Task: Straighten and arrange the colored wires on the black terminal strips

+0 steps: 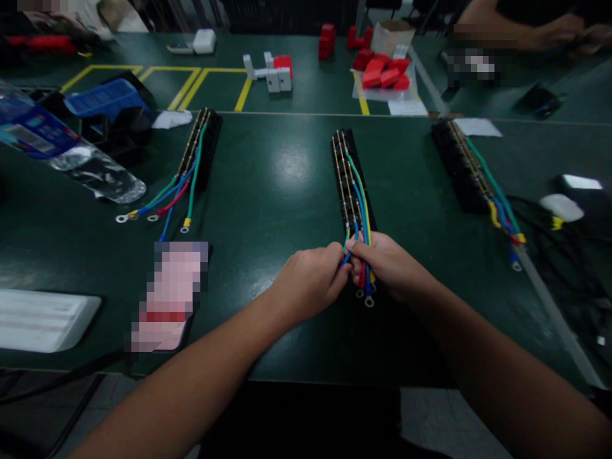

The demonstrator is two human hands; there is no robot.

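A long black terminal strip (345, 172) lies lengthwise in the middle of the dark green table (277, 185). Green, blue, yellow and red wires (359, 197) run along it and end in ring lugs at its near end. My left hand (310, 280) pinches the blue and green wires at that near end. My right hand (389, 264) is closed around the bundle of wire ends, with ring lugs (368, 298) hanging below the fingers. The two hands touch each other at the wires.
A second strip with wires (198, 150) lies to the left, a third (466, 166) to the right. A plastic bottle (71, 153), a blue-topped black box (108, 102), a white tray (43, 319), red parts (382, 70) and another person's arm (526, 29) surround them.
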